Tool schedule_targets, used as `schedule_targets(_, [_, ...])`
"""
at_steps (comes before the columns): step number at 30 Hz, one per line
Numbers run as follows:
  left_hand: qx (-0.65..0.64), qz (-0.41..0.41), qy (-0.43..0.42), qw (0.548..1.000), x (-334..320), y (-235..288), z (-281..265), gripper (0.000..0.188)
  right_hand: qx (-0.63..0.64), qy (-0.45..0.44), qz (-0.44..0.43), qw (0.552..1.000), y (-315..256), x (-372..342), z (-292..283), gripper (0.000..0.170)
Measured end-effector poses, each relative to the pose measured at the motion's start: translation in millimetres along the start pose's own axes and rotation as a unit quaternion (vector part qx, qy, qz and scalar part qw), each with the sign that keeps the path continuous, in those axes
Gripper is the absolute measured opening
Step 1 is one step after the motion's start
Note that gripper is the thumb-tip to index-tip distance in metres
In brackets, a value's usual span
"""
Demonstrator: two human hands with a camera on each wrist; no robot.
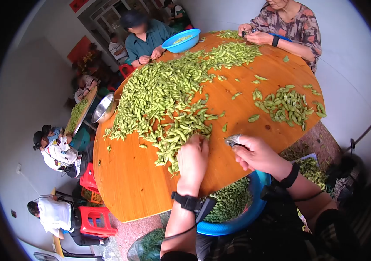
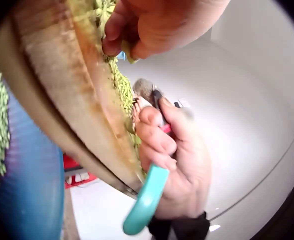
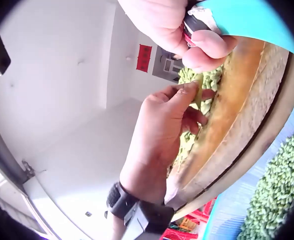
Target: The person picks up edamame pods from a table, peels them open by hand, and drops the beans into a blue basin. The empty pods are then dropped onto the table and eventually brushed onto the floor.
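At the table's near edge, my left hand [image 1: 193,161] pinches a green pod [image 3: 199,89] between thumb and finger, beside a big heap of pods [image 1: 163,87]. My right hand [image 1: 261,154] is just to the right, its fingers curled round a small cutting tool with a teal handle [image 2: 148,200]; its metal part [image 1: 233,140] points toward the left hand. The pod and tool are apart. In the left wrist view the left hand [image 2: 174,25] is above the right hand [image 2: 174,150]; the right wrist view shows the right hand [image 3: 172,22] above the left hand [image 3: 157,127].
A blue basin [image 1: 261,204] of shelled or cut green pieces sits below the table edge. A smaller pod pile [image 1: 287,106] lies on the right of the round table [image 1: 129,187]. Two people sit across, near a blue bowl [image 1: 181,41]; a metal bowl [image 1: 103,108] is at left.
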State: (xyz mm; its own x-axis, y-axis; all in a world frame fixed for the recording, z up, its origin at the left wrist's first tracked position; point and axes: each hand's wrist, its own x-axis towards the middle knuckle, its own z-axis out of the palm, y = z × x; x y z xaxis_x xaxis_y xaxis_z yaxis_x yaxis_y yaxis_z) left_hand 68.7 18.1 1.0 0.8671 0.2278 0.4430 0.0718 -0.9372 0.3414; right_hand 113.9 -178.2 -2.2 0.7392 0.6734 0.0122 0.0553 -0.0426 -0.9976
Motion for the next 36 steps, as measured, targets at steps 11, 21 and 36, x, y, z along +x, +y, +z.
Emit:
schedule_targets(11, [-0.367,-0.107,-0.01,0.924,-57,16,4,0.029,0.076,-0.052,0.058,0.994,-4,-5,24,0.014])
schedule_targets(21, [-0.5,-0.111,-0.029,0.858,-64,9,10,0.018,0.129,-0.044,0.05,0.989,1,-11,30,0.01])
schedule_targets(36, [-0.554,-0.127,-0.072,0.819,-62,7,6,0.017,0.147,-0.066,0.074,0.984,1,-11,30,0.012])
